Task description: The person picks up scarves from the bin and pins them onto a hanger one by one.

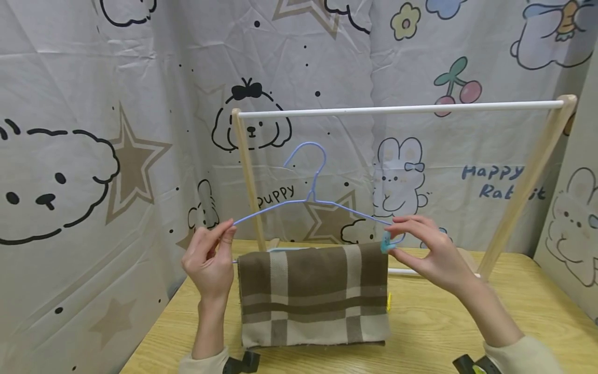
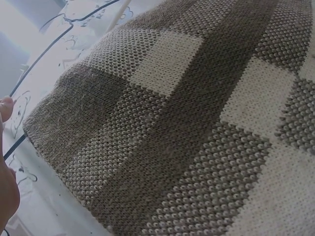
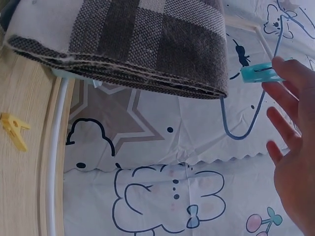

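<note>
A light blue wire hanger (image 1: 343,208) is held up in front of me, hook on top. Over its lower bar hangs a folded brown and cream checked cloth (image 1: 313,275), probably a scarf. My left hand (image 1: 209,262) pinches the hanger's left end between thumb and fingers. At the opposite end, my right hand (image 1: 427,252) pinches a teal clothespin (image 3: 253,73), which overlaps the hanger wire close to the cloth's upper right corner. In the left wrist view the knit cloth fills most of the picture, and part of the left hand (image 2: 7,172) shows at the edge.
Behind the hanger stands a wooden rack (image 1: 518,208) with a white top rail (image 1: 397,109). A yellow clothespin (image 3: 15,130) lies on the wooden table (image 1: 434,322), partly behind the cloth in the head view. A printed curtain (image 1: 159,78) surrounds the table's back and sides.
</note>
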Demonstrator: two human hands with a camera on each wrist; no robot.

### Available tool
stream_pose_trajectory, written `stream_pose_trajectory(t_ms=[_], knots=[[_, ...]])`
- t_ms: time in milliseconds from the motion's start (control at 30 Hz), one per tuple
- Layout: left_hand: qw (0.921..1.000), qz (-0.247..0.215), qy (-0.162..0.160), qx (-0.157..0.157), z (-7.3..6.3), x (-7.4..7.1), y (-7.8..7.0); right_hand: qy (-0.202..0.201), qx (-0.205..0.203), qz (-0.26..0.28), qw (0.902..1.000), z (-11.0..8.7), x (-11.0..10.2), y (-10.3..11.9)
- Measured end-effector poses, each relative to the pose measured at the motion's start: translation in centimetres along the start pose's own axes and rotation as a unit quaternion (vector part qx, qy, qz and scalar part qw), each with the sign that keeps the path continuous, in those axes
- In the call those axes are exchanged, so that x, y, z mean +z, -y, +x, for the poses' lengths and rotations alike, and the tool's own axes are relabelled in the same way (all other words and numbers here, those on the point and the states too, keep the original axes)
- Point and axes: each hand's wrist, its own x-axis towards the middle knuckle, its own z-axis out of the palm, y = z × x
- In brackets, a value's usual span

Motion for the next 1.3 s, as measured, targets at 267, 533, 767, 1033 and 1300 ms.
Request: stream_pose_trajectory(t_ms=[267, 533, 767, 1033, 1300], knots=[[0.9999, -0.012, -0.007, -0.007, 0.1, 0.1, -0.4, -0.023, 0.041, 0.012, 0.9988, 0.3, 0.1, 0.5], [0.9994, -0.019, -0.024, -0.016, 0.1, 0.4, -0.8, -0.023, 0.081, 0.024, 0.9961, 0.6, 0.1, 0.9], [0.9990, -0.026, -0.033, -0.016, 0.2, 0.5, -1.1, -0.037, 0.082, 0.020, 0.9957, 1.0, 0.3, 1.2], [0.9984, -0.032, -0.044, -0.015, 0.1, 0.6, -1.2, -0.041, 0.049, 0.016, 0.9978, 1.4, 0.4, 1.4], [0.9983, -0.022, -0.052, -0.013, 0.0, 0.7, -1.4, 0.018, 0.028, -0.055, 0.9979, 1.6, 0.3, 1.4]])
